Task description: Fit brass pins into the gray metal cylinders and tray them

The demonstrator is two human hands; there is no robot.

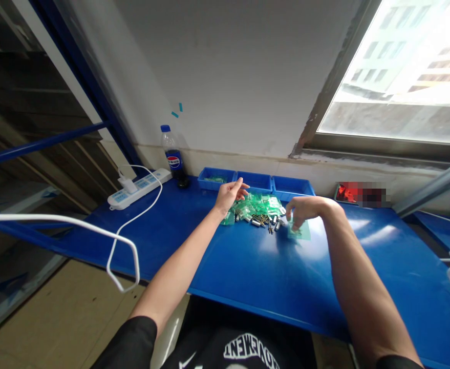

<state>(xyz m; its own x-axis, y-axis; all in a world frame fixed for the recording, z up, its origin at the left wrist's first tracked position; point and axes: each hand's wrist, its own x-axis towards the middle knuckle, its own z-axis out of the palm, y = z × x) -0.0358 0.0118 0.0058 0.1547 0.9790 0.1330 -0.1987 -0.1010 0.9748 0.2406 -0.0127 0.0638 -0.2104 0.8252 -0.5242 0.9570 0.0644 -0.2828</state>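
Observation:
My left hand (230, 197) is at the left side of a pile of small green plastic bags (261, 205), thumb raised apart from loosely bent fingers, and I see nothing in it. My right hand (308, 207) bends down from the wrist at the pile's right. Its fingers point downward, spread apart, at a single translucent green bag (303, 231) on the blue table. Whether the fingertips press on that bag is hard to make out. Along the pile's front edge lie small silver cylinders (256, 223) and thin black-and-brass pins (271, 229), loose on the table.
Behind the pile stand three joined blue trays (254, 180); the left one holds some green bags. A cola bottle (174, 159) and a white power strip (140, 188) with a white cable (148, 207) are at the left. A red item (346, 192) lies under the window.

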